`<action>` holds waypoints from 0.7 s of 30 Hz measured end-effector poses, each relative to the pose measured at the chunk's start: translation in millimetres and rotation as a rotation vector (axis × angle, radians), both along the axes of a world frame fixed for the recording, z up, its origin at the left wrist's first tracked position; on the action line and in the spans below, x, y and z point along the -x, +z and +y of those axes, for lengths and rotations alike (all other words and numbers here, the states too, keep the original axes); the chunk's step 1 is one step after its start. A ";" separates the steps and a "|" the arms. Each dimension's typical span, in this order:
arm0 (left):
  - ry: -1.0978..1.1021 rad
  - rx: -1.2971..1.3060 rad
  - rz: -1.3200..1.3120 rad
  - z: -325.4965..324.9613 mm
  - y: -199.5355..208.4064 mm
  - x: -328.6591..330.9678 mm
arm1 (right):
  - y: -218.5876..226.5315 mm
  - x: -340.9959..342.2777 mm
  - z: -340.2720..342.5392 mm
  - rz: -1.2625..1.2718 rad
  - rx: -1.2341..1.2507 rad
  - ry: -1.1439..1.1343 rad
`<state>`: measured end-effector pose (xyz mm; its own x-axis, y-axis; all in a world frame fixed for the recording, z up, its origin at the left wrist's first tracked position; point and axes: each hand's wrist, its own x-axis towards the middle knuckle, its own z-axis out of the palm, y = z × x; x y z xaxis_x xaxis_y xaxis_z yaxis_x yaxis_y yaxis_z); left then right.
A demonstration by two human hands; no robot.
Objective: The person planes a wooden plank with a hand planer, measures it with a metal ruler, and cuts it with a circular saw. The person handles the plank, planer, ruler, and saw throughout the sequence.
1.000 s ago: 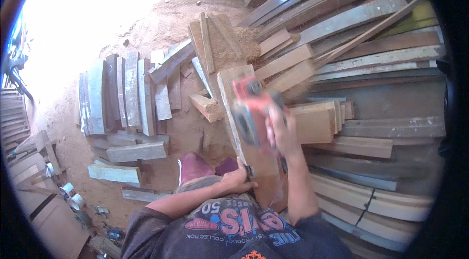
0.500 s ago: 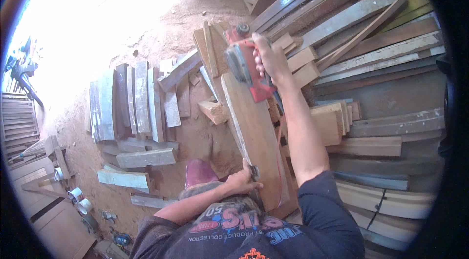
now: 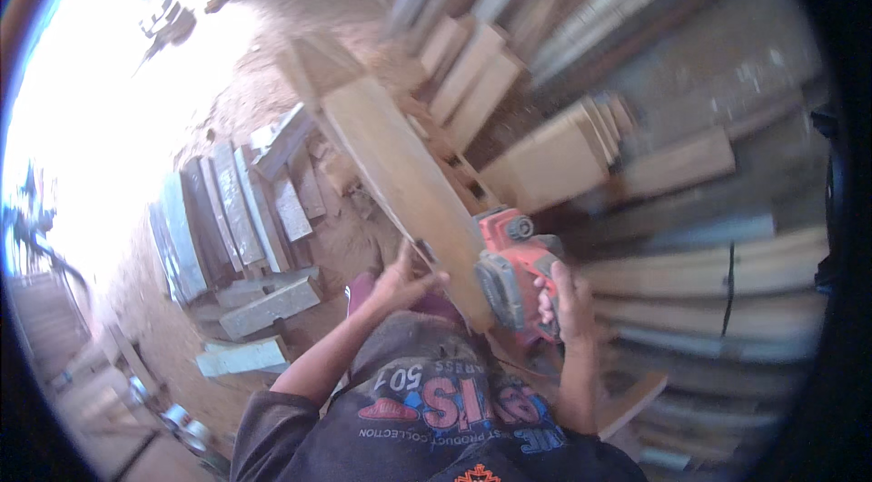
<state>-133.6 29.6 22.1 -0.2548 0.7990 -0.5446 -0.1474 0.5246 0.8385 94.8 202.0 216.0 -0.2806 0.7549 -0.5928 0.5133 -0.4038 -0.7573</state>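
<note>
My right hand is wrapped round the rear handle of a red and grey electric hand planer. The planer is at the near right edge of a long wooden board, close to my body. The board lies slanting away to the far left on a wooden support. At its near left edge my left hand has thumb and fingers spread, beside a small dark piece on the edge. Whether those fingers press on the board is blurred.
Weathered planks lie in rows on the sandy ground at left. Cut pale blocks and long stacked boards crowd the right side. White cups or tins stand at lower left.
My right hand has drawn the planer back from the board's far end to its near right side. My left hand's fingers have spread from the edge. The view has turned.
</note>
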 end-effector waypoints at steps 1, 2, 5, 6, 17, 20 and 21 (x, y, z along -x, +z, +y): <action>0.000 -0.013 0.045 -4.1 3.4 -2.9 | 5.3 -34.8 -16.5 -0.064 -0.001 -0.088; 0.027 0.010 0.175 -6.7 8.4 -4.2 | 8.7 -66.5 -31.1 -0.048 -0.050 -0.139; 0.237 -0.030 0.416 -11.7 32.1 -20.8 | 20.8 -148.0 -78.3 -0.030 -0.106 -0.422; 0.217 -0.096 0.483 -12.7 43.9 -27.4 | 26.2 -169.2 -93.4 -0.034 -0.153 -0.510; -1.012 -0.424 0.777 77.0 31.4 -235.5 | 9.9 -305.7 -195.6 -0.153 -0.226 -1.026; -0.974 -0.163 0.696 94.8 8.8 -287.6 | -1.9 -305.5 -211.7 -0.079 -0.142 -1.160; -0.956 -0.132 0.674 98.6 3.9 -298.9 | -2.7 -305.3 -214.5 -0.088 -0.121 -1.212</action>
<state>165.3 128.2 26.0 0.2743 0.8614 -0.4276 0.7526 0.0845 0.6531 400.1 -12.5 213.3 0.6808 0.5516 -0.4820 -0.0954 -0.5856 -0.8049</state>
